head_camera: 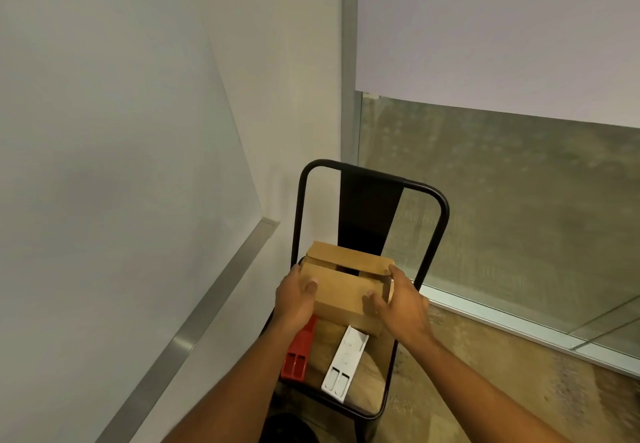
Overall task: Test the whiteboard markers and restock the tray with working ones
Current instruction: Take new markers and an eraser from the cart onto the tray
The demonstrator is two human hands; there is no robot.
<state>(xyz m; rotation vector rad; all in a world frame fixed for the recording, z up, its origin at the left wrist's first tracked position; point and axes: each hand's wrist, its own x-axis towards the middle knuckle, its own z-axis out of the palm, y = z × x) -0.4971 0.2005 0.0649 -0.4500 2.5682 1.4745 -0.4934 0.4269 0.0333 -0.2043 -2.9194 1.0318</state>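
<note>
Forearms reach up from the bottom edge, and the left hand (297,299) and right hand (401,307) each curl fingers and thumb round one end of a brown cardboard box (341,292) at lower centre. Just below it, a red tray (297,354) and a white tray (344,363), both ribbed plastic, lie on the wooden seat of a black metal chair (367,214). At left, a brushed-metal ledge (207,307) edges the smooth whiteboard (104,131).
</note>
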